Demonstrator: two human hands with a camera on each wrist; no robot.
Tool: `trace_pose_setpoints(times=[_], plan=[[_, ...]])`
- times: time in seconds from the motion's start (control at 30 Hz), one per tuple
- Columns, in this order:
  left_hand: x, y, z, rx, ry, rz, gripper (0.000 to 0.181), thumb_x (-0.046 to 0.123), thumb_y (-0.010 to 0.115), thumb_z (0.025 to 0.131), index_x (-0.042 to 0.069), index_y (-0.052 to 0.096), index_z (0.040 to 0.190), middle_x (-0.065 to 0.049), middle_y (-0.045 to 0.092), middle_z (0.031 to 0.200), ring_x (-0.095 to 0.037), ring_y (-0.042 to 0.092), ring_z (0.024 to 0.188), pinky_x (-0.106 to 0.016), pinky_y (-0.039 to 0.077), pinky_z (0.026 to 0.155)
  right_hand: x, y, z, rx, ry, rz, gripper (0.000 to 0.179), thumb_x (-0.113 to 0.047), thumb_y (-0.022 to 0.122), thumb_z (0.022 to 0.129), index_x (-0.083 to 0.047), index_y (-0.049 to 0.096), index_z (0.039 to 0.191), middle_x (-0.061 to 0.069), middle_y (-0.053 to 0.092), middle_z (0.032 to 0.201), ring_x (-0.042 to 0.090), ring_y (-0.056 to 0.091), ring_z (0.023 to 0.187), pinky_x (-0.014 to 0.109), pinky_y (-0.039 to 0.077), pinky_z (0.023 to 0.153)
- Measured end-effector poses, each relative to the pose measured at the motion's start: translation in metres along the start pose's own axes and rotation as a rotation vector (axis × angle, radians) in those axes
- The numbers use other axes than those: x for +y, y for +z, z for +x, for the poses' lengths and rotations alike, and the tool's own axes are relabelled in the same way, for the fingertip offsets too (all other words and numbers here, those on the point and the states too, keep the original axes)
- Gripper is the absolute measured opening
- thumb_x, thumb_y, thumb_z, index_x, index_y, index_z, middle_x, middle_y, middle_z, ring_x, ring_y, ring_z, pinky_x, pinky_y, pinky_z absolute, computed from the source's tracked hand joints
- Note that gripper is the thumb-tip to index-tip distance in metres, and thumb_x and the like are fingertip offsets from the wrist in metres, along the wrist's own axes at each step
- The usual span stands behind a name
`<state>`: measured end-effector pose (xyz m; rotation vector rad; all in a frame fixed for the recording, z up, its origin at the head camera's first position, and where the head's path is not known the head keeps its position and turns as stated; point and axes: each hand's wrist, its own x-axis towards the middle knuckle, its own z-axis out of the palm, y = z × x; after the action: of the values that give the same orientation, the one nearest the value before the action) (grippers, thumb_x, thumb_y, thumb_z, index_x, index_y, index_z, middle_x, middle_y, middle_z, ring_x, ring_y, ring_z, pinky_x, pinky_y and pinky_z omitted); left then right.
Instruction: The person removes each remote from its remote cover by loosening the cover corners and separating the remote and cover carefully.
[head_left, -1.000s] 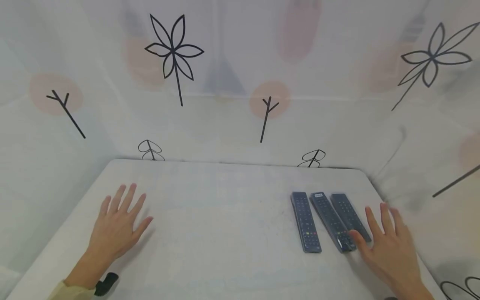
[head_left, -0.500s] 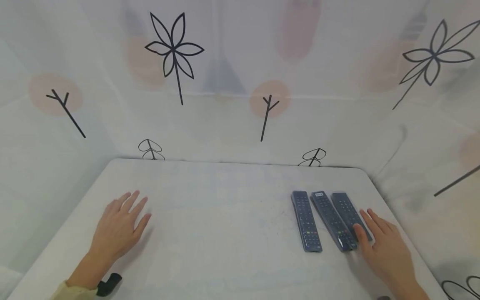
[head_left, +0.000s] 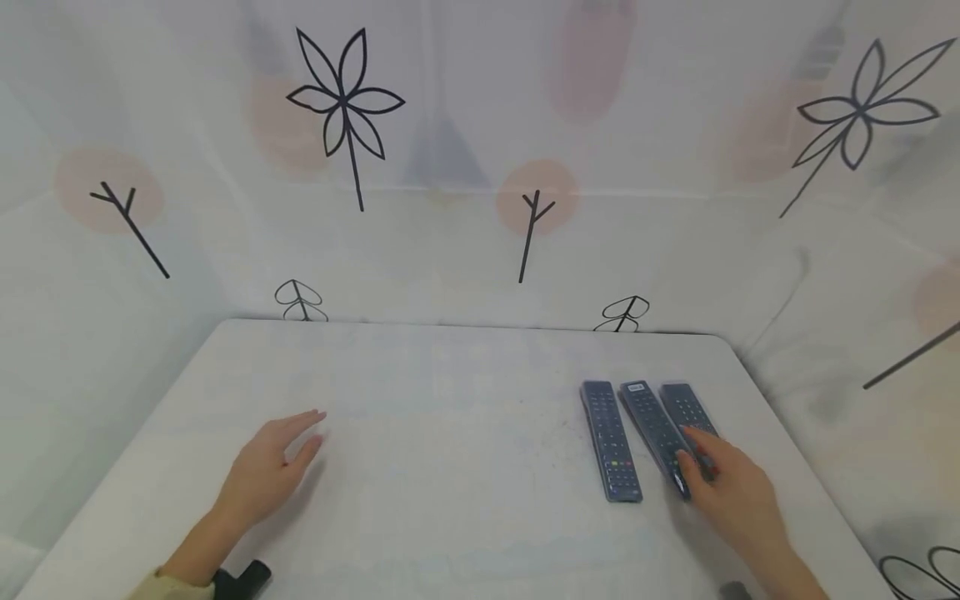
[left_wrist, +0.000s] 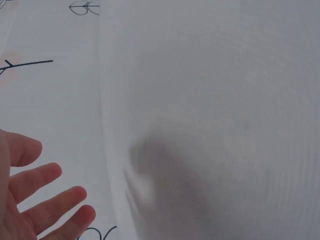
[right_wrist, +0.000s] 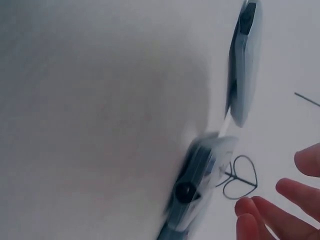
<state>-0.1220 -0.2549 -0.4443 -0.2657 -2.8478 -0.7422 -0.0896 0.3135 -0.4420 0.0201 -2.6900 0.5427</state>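
The right hand [head_left: 738,492] is hanging over the near ends of the middle remote [head_left: 652,429] and the right remote [head_left: 687,406]. Its thumb is overlapping the middle remote's right edge, and its fingertips are screening the near part of the right remote. The middle remote is lying to the far left of this hand, with its long axis slanting from far left to near right, pointing toward the palm; in my judgement, this alignment is governing any grasp. The right remote is lying just beside it on a similar slant. The left remote [head_left: 612,442] is lying a little further left, its axis running more nearly straight from far to near.

The right thumb and fingers are standing apart, loosely bent. The right wrist view is showing a gap between them and the blurred remotes; firm contact is not being confirmed.

The left hand [head_left: 262,467] is hanging well apart on the left side, holding nothing, its thumb and fingers spread from one another and its shadow falling beneath. The right hand is plainly being the nearer one to all three remotes.

The table [head_left: 435,467] is presenting a white, flat surface with rounded far corners. A pale backdrop [head_left: 435,250] bearing dark plant drawings [head_left: 343,102] is enclosing the far, left and right sides.
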Motion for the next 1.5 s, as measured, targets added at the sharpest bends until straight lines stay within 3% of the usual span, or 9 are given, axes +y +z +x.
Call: trace_pose_setpoints(times=[0.13,0.47,0.63,0.73,0.97,1.23,1.5], plan=[[0.006,0.005,0.0,-0.02,-0.034,-0.107,0.036,0.022,0.062,0.1,0.011,0.062,0.134,-0.016,0.061,0.134,-0.04,0.052,0.126,-0.06,0.04,0.1,-0.009,0.005,0.002,-0.061,0.019,-0.012,0.038,-0.009,0.074,0.085,0.002,0.065,0.121,0.022,0.069,0.097,0.022,0.061,0.069,0.036,0.047,0.058],[0.014,0.018,0.005,-0.079,-0.078,-0.325,0.035,0.013,0.065,0.097,0.01,0.063,0.132,-0.008,0.066,0.127,-0.03,0.06,0.118,-0.058,0.044,0.098,-0.026,0.016,0.009,-0.231,0.087,0.003,0.042,-0.019,0.075,0.088,0.004,0.064,0.121,0.018,0.069,0.098,0.029,0.066,0.081,0.047,0.052,0.071],[0.019,0.025,0.007,-0.116,-0.074,-0.4,0.036,0.014,0.069,0.095,0.01,0.064,0.131,-0.003,0.066,0.127,-0.025,0.061,0.116,-0.057,0.045,0.098,-0.032,0.021,0.015,-0.32,0.164,0.007,0.053,-0.027,0.078,0.087,0.004,0.061,0.126,0.02,0.069,0.107,0.033,0.066,0.092,0.051,0.051,0.081],[0.022,0.027,0.007,-0.15,-0.059,-0.441,0.04,0.014,0.072,0.092,0.01,0.063,0.131,-0.002,0.066,0.127,-0.024,0.061,0.115,-0.056,0.045,0.099,-0.034,0.024,0.017,-0.363,0.176,-0.007,0.058,-0.032,0.079,0.086,0.004,0.06,0.128,0.017,0.069,0.104,0.031,0.065,0.09,0.053,0.049,0.081],[0.027,0.029,0.01,-0.198,-0.049,-0.505,0.045,0.015,0.077,0.089,0.01,0.063,0.131,-0.004,0.066,0.126,-0.024,0.061,0.115,-0.055,0.044,0.1,-0.037,0.029,0.02,-0.399,0.108,-0.023,0.063,-0.033,0.079,0.085,0.008,0.057,0.129,0.008,0.07,0.095,0.024,0.065,0.083,0.047,0.053,0.073],[0.033,0.04,0.016,-0.242,-0.041,-0.532,0.049,0.013,0.08,0.085,0.012,0.063,0.131,0.0,0.066,0.125,-0.02,0.062,0.114,-0.051,0.046,0.099,-0.046,0.032,0.023,-0.434,0.146,0.081,0.059,-0.019,0.076,0.087,0.015,0.053,0.129,0.009,0.06,0.093,0.021,0.055,0.081,0.041,0.049,0.071],[0.036,0.05,0.022,-0.273,0.001,-0.562,0.052,0.011,0.079,0.086,0.011,0.06,0.135,-0.002,0.066,0.126,-0.02,0.063,0.111,-0.044,0.05,0.095,-0.053,0.032,0.022,-0.456,0.208,0.155,0.052,-0.013,0.07,0.092,0.012,0.05,0.134,0.02,0.063,0.11,0.031,0.064,0.096,0.047,0.053,0.079]])
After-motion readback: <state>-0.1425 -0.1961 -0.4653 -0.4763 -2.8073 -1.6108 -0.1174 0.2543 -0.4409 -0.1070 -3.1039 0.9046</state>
